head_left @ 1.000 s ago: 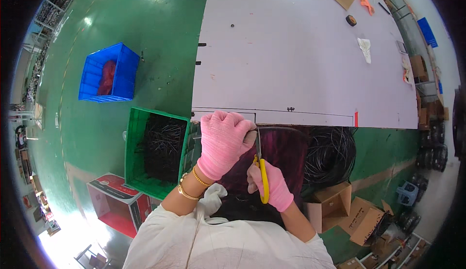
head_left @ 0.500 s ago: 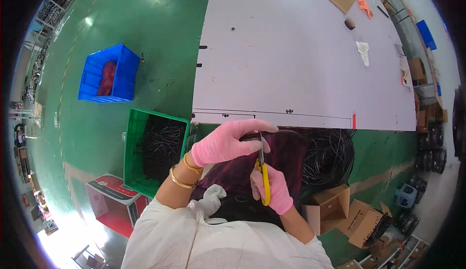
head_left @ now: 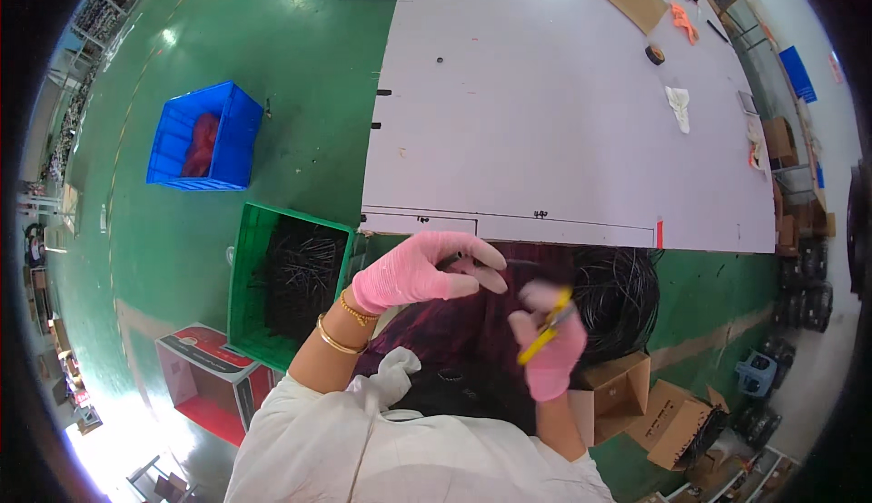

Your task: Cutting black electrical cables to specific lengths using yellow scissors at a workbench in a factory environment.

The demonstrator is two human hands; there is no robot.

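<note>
My left hand (head_left: 418, 271), in a pink glove with pale fingertips, hovers just off the table's front edge. Its fingers curl toward the thumb around a thin black cable (head_left: 520, 261), which shows only faintly past the fingertips. My right hand (head_left: 554, 344), gloved the same way and blurred by motion, is to the right, apart from the left. It grips yellow-handled scissors (head_left: 543, 331); their blades are smeared. Below both hands, dark maroon cloth (head_left: 436, 326) covers my lap. Right beside my right hand is a large coil of black cable (head_left: 622, 299).
A white table (head_left: 554, 140) with marked lines extends ahead, a tape roll (head_left: 655, 54) on it. To the left are a green crate (head_left: 238, 290) of cut black pieces, a blue crate (head_left: 162, 153) and a red-grey carton (head_left: 204, 394). Open cardboard boxes (head_left: 627, 394) sit at right.
My right hand has swung right with the scissors, away from my left hand, and the scissors have tilted. My left hand has shifted slightly left, its fingers still curled.
</note>
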